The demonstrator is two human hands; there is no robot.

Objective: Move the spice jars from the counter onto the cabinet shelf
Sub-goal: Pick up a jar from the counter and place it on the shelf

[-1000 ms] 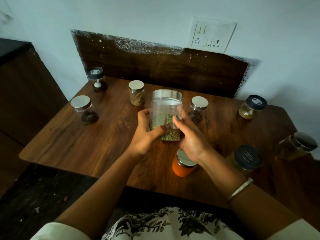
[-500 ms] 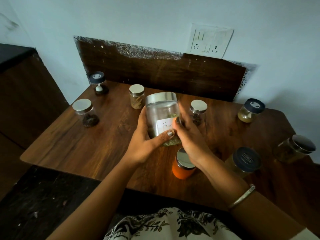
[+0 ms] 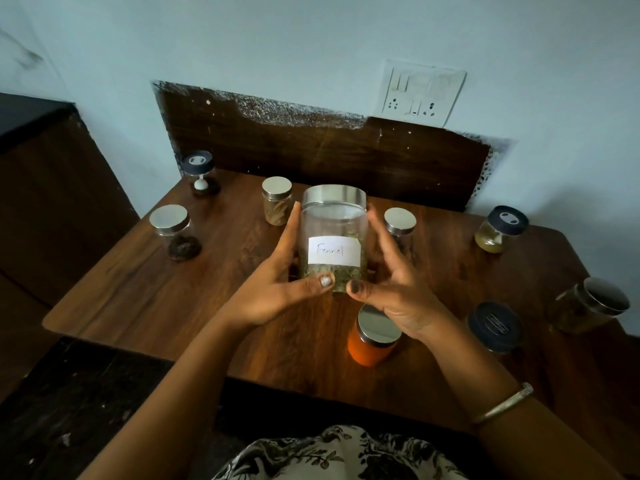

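While both hands are clamped on it, the fennel jar stands upright over the middle of the bench, its label facing the camera. It is a clear, round jar, the widest in view, closed with a brushed silver lid. A white paper label across its front reads "Fennel" in thin handwriting. Greenish seeds fill roughly the lower third; the part above is see-through and bare. Thumbs cover its base, so I cannot tell whether it touches the wood or is held just above it.

The left hand lies along the jar's left side, fingers reaching up toward the lid and thumb hooked across the lower front. The right hand cups the right side, its thumb pressed to the lower front just beside the other thumb. A metal bangle sits on the right wrist.

Other jars are scattered on the bench: an orange jar with a silver lid just below the right hand, a tan-filled jar behind the left fingers, a small silver-lidded jar behind the right fingers, a dark-filled jar near the left edge, and a yellow-green jar with a dark lid to the right.
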